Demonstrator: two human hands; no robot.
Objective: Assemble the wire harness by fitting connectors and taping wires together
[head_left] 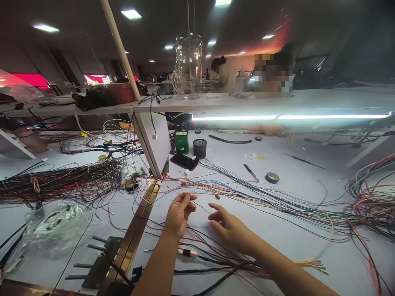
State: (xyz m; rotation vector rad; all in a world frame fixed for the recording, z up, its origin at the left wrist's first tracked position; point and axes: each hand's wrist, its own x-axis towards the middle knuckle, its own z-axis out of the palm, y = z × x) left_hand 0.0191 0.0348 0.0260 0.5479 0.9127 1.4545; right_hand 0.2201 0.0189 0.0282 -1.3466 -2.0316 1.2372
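Note:
My left hand [180, 213] is closed in a pinch, with a thin dark wire [202, 207] running from its fingertips towards the right. Just across from it is my right hand [228, 228], its thumb and forefinger apart, close to the far end of that wire. Whether the right fingertips touch the wire is hard to make out. Beneath both hands runs a harness of black-sleeved cables [212, 263] and loose red and black wires. A white connector with a black band [187, 252] lies there below the left hand. Beyond the hands sits a small red connector [217, 196].
Long coloured wires [268, 201] cross the table to a tangled bundle [373, 197]. Behind them are black tape [272, 177], a knife-like tool [251, 172], a phone [184, 161], a mesh cup [200, 149] and a green box [181, 142]. A pegged fixture [103, 263] stands left. Other people work beyond the shelf.

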